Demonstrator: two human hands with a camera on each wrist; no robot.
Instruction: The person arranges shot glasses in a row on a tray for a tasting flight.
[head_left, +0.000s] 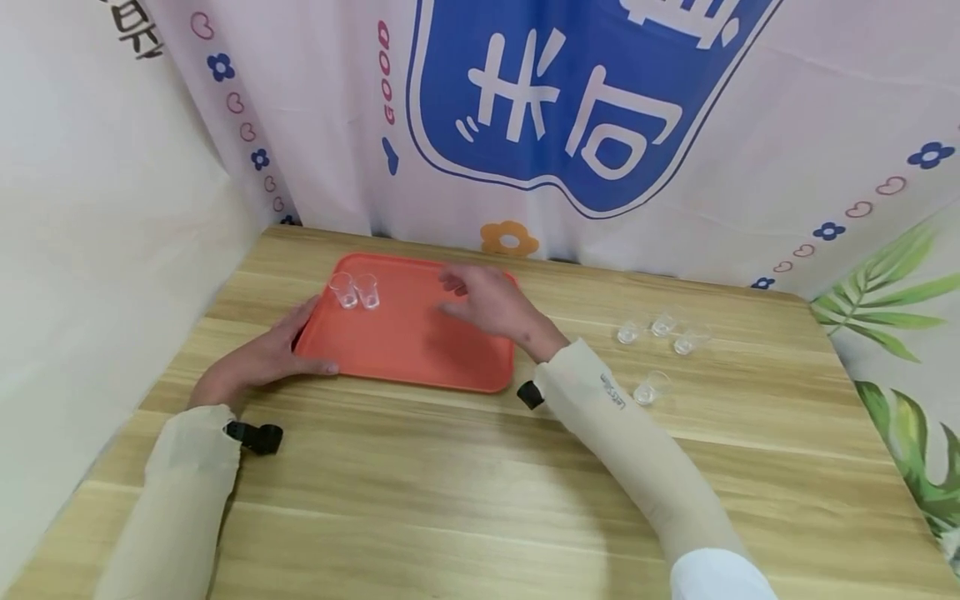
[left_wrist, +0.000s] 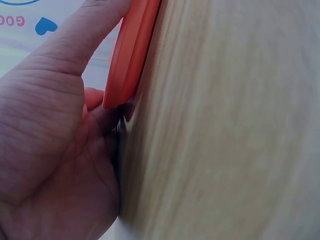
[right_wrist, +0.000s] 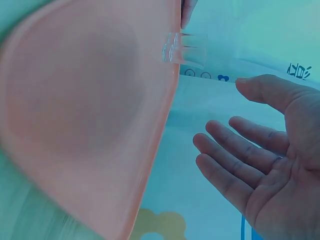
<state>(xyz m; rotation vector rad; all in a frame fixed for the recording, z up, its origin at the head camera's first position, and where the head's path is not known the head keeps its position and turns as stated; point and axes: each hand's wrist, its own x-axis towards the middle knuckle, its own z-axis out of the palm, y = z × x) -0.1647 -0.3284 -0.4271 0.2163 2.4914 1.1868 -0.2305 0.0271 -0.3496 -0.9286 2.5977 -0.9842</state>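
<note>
Beige R sleeve [head_left: 637,458]; L hand [head_left: 272,354] grips tray [head_left: 397,337] cnr; R hand [head_left: 489,300] spread above, nothing held.

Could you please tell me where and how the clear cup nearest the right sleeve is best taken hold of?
I'd pinch the clear cup by its upper wall, the right hand coming from above: it appears upright, widens towards the rim, and stands apart from the other cups.

The tray [head_left: 405,346] is red, the cups [head_left: 368,293] clear — the table [head_left: 420,492] wood-grained.
</note>
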